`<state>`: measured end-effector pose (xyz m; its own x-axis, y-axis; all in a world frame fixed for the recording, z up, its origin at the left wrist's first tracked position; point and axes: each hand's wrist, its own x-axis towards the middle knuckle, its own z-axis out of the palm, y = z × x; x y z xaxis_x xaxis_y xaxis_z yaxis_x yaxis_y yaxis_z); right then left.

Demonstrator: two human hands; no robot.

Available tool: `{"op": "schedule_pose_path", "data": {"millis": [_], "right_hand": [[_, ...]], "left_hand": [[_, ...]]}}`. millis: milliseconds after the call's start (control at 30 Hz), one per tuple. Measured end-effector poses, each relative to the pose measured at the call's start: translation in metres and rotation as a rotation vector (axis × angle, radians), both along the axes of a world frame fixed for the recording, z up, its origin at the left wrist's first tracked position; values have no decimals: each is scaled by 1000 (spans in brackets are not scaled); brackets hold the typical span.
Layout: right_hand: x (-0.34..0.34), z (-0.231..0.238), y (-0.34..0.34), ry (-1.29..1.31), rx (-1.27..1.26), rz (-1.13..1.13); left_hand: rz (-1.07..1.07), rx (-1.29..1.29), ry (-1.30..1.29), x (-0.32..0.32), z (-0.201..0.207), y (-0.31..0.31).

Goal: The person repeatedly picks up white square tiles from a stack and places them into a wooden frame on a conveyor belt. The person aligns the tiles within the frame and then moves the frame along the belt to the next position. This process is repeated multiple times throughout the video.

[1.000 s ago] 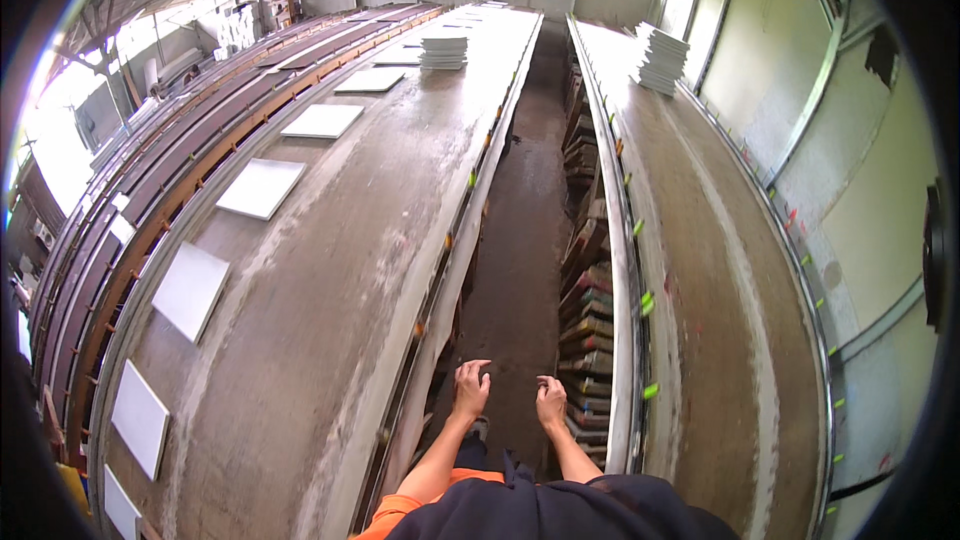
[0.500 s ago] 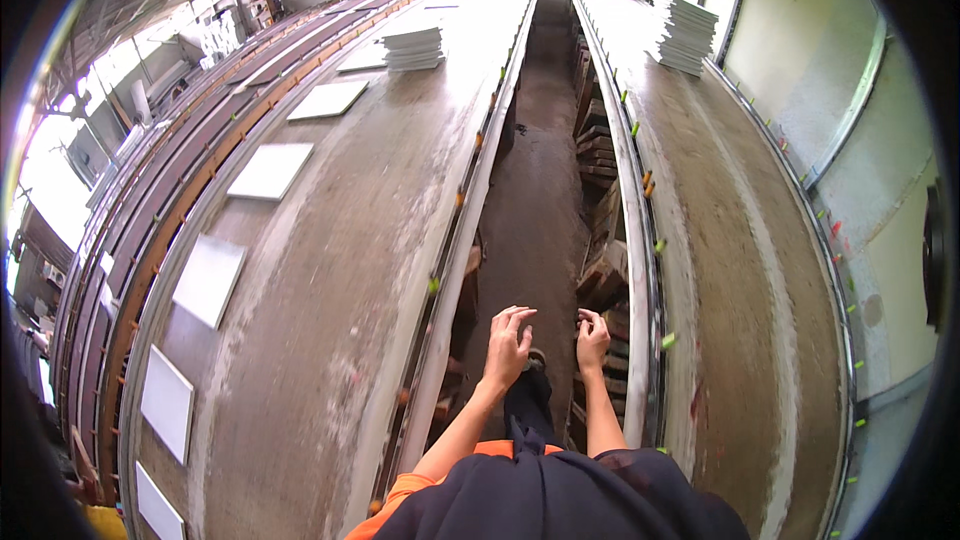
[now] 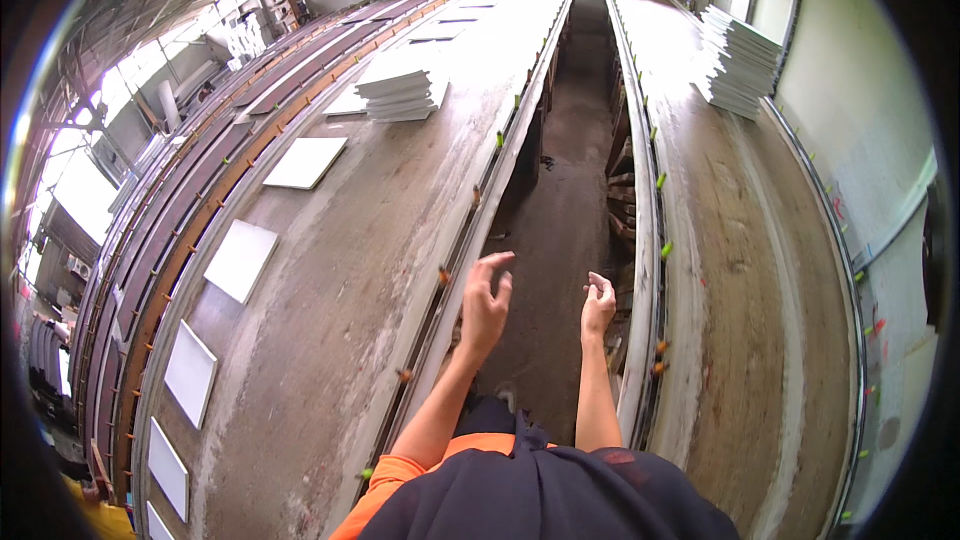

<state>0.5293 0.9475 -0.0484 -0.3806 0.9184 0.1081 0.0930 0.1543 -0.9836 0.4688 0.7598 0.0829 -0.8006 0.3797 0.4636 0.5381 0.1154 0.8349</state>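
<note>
My left hand is raised over the walkway, beside the edge of the long left table. It is empty, with thumb and fingers spread apart. My right hand hangs over the same gap near the right table's edge. Its fingers curl loosely with the tips a little apart, and nothing shows in them. Neither hand touches a table. White square slabs lie in a row along the left table, among them a slab and a slab. Farther up that table stands a stack of white slabs.
Between the tables runs a dark, narrow floor. A taller stack of white slabs leans on the far part of the right table. Small green and orange pegs line the table edges. A pale wall rises on the right.
I have moved forward along the walkway, so the slabs and both stacks appear nearer. My left hand has risen and moved left; the right hand's fingers have curled in more.
</note>
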Motion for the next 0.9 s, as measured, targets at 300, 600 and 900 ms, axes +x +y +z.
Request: {"op": "schedule_pose_path", "data": {"millis": [300, 600, 900], "right_hand": [[-199, 43, 116, 121, 56, 209], [-402, 148, 141, 296, 180, 536], [-623, 190, 156, 240, 397, 926]], "left_hand": [[254, 574, -168, -206, 36, 97], [523, 636, -295, -303, 47, 76], [699, 438, -329, -408, 55, 106]]}}
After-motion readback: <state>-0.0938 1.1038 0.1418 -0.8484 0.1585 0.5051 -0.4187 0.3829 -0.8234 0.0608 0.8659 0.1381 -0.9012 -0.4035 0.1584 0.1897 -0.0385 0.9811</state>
